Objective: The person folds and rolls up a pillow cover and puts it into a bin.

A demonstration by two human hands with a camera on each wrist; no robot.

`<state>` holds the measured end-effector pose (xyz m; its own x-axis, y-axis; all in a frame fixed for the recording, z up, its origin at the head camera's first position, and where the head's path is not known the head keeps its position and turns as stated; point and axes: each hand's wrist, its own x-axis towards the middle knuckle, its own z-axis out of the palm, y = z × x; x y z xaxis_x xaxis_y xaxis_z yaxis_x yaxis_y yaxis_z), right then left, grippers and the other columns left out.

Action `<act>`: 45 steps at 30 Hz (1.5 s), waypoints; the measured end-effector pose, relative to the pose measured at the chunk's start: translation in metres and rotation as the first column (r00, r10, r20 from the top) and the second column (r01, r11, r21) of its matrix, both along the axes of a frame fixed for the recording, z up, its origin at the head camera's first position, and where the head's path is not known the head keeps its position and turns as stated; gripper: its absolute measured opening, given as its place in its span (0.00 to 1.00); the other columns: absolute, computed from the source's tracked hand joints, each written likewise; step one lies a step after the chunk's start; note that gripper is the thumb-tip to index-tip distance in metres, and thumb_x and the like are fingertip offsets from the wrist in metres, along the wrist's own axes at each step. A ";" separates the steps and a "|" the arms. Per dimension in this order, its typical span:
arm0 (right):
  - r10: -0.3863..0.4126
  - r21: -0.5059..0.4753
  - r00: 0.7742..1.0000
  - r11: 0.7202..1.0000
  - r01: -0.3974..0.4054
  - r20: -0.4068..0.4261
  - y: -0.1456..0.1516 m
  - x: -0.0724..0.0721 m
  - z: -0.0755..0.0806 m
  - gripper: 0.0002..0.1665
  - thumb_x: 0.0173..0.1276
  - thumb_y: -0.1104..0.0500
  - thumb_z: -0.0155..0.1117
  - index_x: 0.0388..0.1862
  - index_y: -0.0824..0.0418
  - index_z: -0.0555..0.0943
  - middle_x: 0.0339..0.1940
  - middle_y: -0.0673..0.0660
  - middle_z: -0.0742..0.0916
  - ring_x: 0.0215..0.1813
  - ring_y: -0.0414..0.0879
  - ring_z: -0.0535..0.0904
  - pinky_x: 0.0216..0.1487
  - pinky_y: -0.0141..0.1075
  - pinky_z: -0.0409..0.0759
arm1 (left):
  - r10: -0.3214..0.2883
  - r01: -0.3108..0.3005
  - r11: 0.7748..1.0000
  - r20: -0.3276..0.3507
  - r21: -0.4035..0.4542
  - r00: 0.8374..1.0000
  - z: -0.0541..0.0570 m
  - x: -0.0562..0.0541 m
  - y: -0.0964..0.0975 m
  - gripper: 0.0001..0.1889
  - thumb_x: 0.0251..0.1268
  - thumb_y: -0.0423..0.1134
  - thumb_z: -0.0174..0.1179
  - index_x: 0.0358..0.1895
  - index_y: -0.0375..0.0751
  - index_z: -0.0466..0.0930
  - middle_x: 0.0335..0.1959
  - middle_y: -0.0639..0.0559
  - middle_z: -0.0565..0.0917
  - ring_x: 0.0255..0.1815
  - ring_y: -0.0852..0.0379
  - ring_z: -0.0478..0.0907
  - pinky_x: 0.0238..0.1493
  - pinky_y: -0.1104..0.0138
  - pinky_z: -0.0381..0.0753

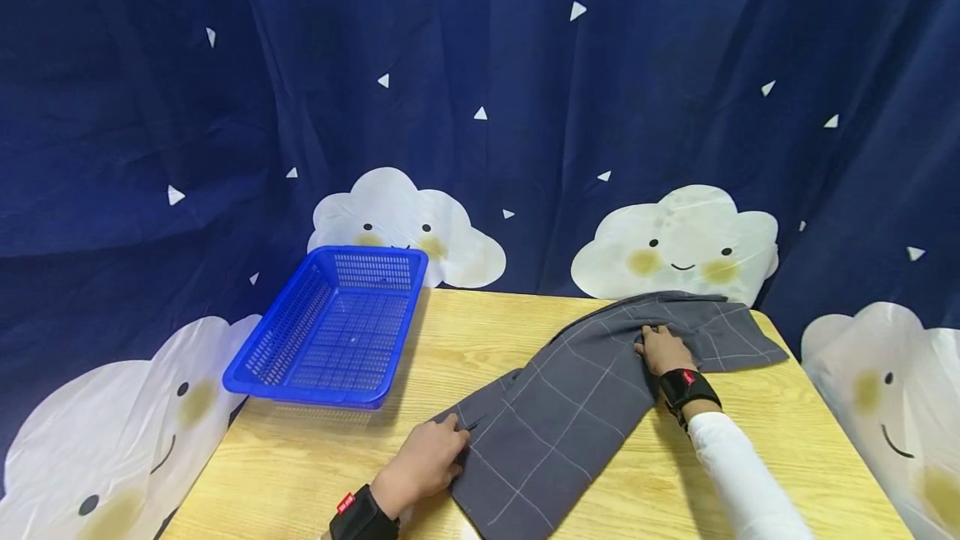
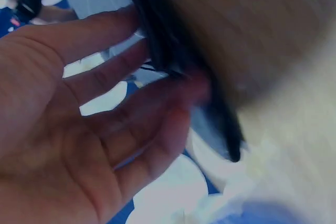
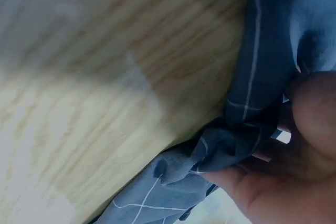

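A dark grey garment with thin white check lines (image 1: pixel 570 415), long like a pair of trousers, lies bent across the table. My left hand (image 1: pixel 429 458) is at its near left edge; in the left wrist view the fingers (image 2: pixel 157 140) curl to the dark edge of the cloth (image 2: pixel 168 51) and hold it. Farther right, my right hand (image 1: pixel 666 350) grips the garment at its bend, where the right wrist view has the cloth (image 3: pixel 226 145) bunched between thumb and fingers. The fingertips there are partly hidden in the folds.
An openwork blue plastic basket (image 1: pixel 356 327) stands at the table's back left, with nothing seen in it. The light wooden table (image 1: pixel 480 332) ends at a dark blue curtain (image 1: pixel 450 65) printed with clouds and triangles. The garment's far end reaches the table's back right edge.
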<state>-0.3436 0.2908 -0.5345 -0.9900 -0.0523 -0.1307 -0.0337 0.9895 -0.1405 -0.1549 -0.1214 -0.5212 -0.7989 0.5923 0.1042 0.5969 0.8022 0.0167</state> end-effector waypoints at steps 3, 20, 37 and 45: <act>-0.010 -0.005 1.000 1.000 0.010 -0.017 -0.004 -0.004 0.001 0.28 0.70 0.54 0.51 0.61 0.72 0.63 0.57 0.80 0.66 0.49 0.79 0.66 0.42 0.64 0.70 | -0.087 0.086 0.991 0.009 0.101 0.996 -0.003 0.004 0.006 0.06 0.46 0.37 0.67 0.28 0.50 0.81 0.25 0.60 0.72 0.24 0.66 0.72 0.23 0.73 0.71; 0.064 0.094 0.989 0.994 -0.052 -0.131 0.004 -0.008 -0.002 0.25 0.68 0.54 0.54 0.57 0.70 0.70 0.50 0.76 0.74 0.40 0.71 0.75 0.33 0.59 0.74 | -0.432 0.409 0.868 0.024 0.283 0.901 -0.015 0.008 0.019 0.10 0.61 0.33 0.55 0.37 0.55 0.82 0.33 0.70 0.80 0.34 0.75 0.71 0.36 0.83 0.69; 0.495 0.174 0.674 0.856 -0.487 -0.549 -0.022 0.084 0.024 0.15 0.56 0.64 0.63 0.44 0.60 0.78 0.36 0.56 0.79 0.38 0.52 0.75 0.34 0.47 0.74 | -0.570 0.533 0.815 -0.146 -0.228 0.809 -0.015 0.002 0.031 0.25 0.64 0.42 0.54 0.63 0.70 0.64 0.55 0.57 0.67 0.50 0.61 0.67 0.38 0.69 0.72; 0.692 0.069 0.571 0.661 -0.747 -0.442 -0.059 0.162 0.032 0.14 0.56 0.58 0.66 0.42 0.48 0.80 0.32 0.40 0.74 0.33 0.34 0.70 0.34 0.32 0.72 | -0.569 0.555 0.822 -0.156 -0.128 0.807 -0.008 -0.012 0.031 0.13 0.61 0.46 0.54 0.46 0.70 0.80 0.33 0.63 0.71 0.31 0.67 0.67 0.27 0.76 0.68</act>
<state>-0.1816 0.2320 -0.5026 -0.5708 -0.7575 0.3170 -0.8064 0.5899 -0.0424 -0.1673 -0.0902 -0.5293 -0.2950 0.9434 0.1513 0.9304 0.3197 -0.1792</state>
